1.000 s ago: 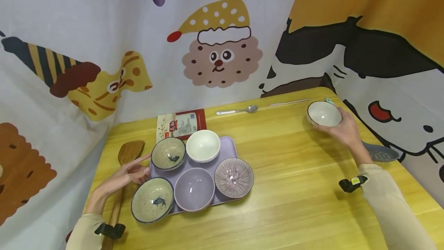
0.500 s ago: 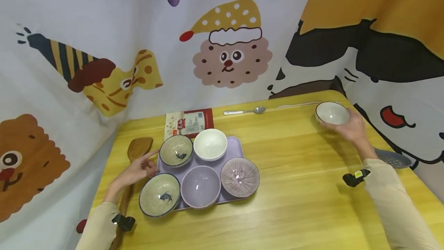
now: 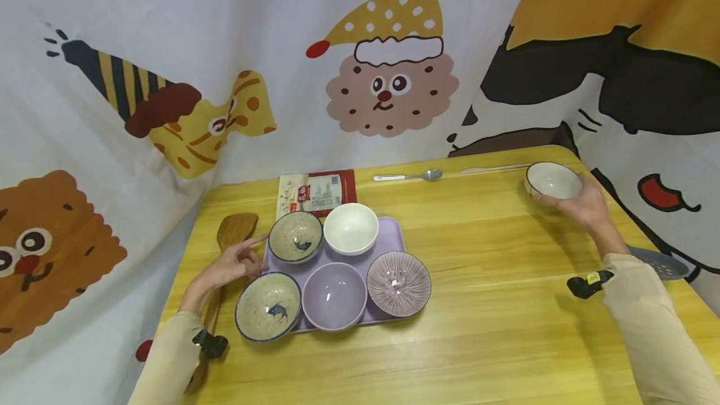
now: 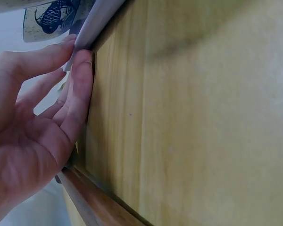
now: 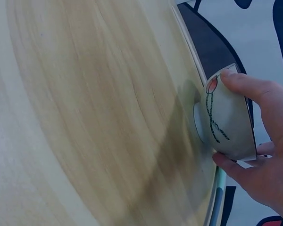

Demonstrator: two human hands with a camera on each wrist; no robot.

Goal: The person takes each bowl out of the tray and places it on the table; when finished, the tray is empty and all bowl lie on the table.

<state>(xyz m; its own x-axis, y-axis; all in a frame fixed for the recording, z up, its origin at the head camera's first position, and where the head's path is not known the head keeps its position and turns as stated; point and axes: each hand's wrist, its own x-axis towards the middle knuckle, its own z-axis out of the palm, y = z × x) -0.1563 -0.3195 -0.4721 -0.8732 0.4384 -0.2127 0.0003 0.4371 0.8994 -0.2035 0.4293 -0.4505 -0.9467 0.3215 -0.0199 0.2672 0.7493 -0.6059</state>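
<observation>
My right hand [image 3: 585, 205] grips a small white bowl [image 3: 553, 180] with a dark rim near the table's far right corner. In the right wrist view the bowl [image 5: 228, 115] shows a painted tulip, with thumb and fingers on its sides. At the left edge of the lilac tray [image 3: 390, 237], my left hand [image 3: 233, 265] pinches the rim; the left wrist view shows thumb and a finger on the tray edge [image 4: 96, 23]. On the tray stand two speckled fish bowls [image 3: 295, 236], a white bowl [image 3: 351, 229], a lilac bowl [image 3: 334, 297] and a striped bowl [image 3: 399, 284].
A wooden turner [image 3: 236, 230] lies beside my left hand, partly under the forearm. Behind the tray are a food packet [image 3: 332, 191] and a spoon [image 3: 410, 176]. A thin pale stick [image 3: 500, 168] lies along the back edge. A grey slotted turner [image 3: 660, 262] is half hidden by my right sleeve.
The head view has shifted. My left fingers have drawn in at the tray edge. The bowl in my right hand has moved slightly and now covers a green item seen behind it earlier.
</observation>
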